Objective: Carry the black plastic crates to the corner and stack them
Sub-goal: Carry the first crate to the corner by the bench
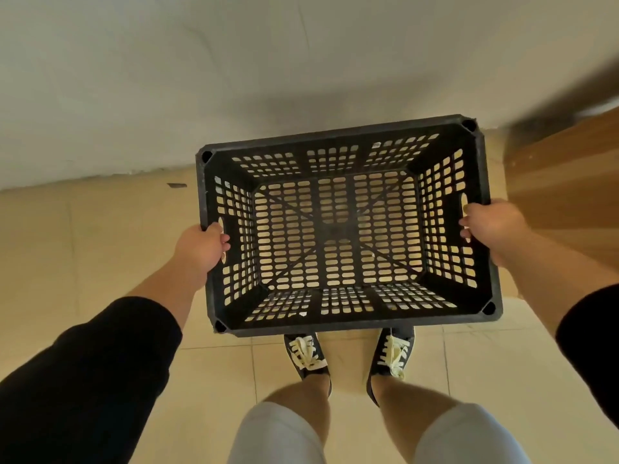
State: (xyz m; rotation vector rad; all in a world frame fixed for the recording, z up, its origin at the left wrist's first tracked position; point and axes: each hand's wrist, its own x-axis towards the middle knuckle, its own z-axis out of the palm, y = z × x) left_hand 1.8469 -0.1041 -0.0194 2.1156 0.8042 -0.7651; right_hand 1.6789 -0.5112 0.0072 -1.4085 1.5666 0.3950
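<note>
A person holds a black crate (338, 226) up in the air, out in front, above the tiled floor (100, 246) and near a white wall (201, 78). The left hand (201, 249) grips the crate's left side with fingers curled through the handle hole, and the right hand (492, 226) grips the right side the same way. Two dark shoes (308, 356) with pale laces stand on the floor just under the crate's near edge, and a wooden panel (562, 185) is on the right.
</note>
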